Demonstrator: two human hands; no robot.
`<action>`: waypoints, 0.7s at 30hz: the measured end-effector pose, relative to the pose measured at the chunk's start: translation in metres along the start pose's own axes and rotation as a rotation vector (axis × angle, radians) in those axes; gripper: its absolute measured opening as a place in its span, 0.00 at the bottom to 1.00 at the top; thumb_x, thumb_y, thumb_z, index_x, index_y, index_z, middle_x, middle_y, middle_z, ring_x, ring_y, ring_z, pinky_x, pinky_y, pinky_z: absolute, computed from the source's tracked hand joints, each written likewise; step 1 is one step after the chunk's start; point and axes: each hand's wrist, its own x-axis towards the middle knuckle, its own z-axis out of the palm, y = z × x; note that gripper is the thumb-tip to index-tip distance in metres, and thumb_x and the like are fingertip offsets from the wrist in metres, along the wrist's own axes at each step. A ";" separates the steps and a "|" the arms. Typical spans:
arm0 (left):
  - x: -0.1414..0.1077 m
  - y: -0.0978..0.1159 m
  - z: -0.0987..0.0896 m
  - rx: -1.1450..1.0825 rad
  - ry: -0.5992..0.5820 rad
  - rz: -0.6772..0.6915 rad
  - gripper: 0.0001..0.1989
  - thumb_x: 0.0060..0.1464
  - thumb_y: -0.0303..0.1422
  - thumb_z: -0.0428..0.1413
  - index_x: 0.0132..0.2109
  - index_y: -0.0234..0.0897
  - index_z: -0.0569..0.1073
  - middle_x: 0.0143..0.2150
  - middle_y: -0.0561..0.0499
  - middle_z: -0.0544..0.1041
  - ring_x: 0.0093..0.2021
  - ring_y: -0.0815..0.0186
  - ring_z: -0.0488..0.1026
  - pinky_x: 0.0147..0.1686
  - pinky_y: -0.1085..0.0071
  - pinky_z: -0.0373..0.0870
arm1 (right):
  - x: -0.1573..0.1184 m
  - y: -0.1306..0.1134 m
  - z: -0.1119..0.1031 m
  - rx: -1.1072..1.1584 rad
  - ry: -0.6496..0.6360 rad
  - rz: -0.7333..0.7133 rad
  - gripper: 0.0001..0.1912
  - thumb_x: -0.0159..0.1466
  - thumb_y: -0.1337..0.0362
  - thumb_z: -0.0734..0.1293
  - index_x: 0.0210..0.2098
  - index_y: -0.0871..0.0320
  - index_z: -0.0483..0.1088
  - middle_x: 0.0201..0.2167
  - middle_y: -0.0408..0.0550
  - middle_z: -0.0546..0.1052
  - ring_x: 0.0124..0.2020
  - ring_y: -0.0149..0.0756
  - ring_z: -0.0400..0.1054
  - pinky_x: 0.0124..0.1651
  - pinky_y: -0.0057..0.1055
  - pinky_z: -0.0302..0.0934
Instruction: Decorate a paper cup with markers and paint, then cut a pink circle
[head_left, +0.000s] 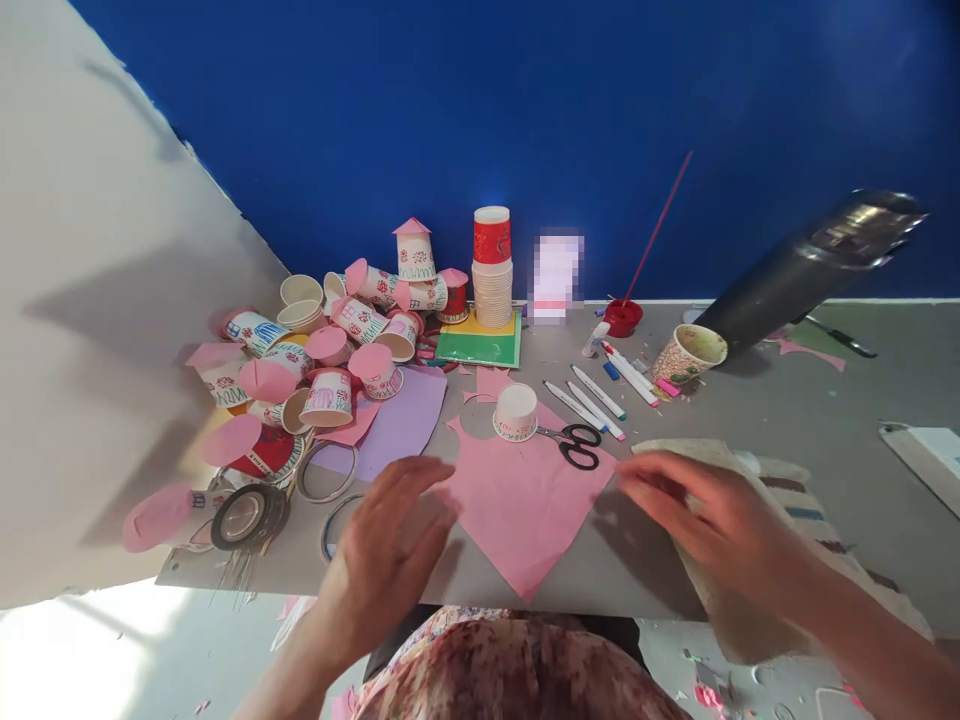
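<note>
A pink sheet of paper [525,520] lies on the grey table with one corner toward me and a round cut-out at its far left. My left hand [390,545] is at its left edge, thumb and fingers apart. Beside the right corner is my right hand [712,515], fingers stretched forward and gripping nothing I can see. On the paper's far part an upside-down paper cup [516,410] with drawn marks stands next to black-handled scissors [579,446], whose blades are partly hidden by the cup.
Decorated paper cups [330,397] with pink tops crowd the left. A cup stack [492,290] stands behind. Markers [596,398], a patterned cup [686,355] and a dark flask [802,275] are to the right. Tape rolls [250,516] lie near the left edge, a cloth [720,600] under my right arm.
</note>
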 end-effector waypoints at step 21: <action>0.077 -0.008 0.015 -0.244 -0.307 0.136 0.48 0.54 0.30 0.68 0.75 0.55 0.53 0.73 0.43 0.60 0.72 0.51 0.61 0.63 0.53 0.74 | 0.142 0.007 0.027 0.943 -0.612 -0.037 0.41 0.52 0.34 0.74 0.54 0.57 0.78 0.44 0.54 0.81 0.39 0.45 0.76 0.39 0.36 0.69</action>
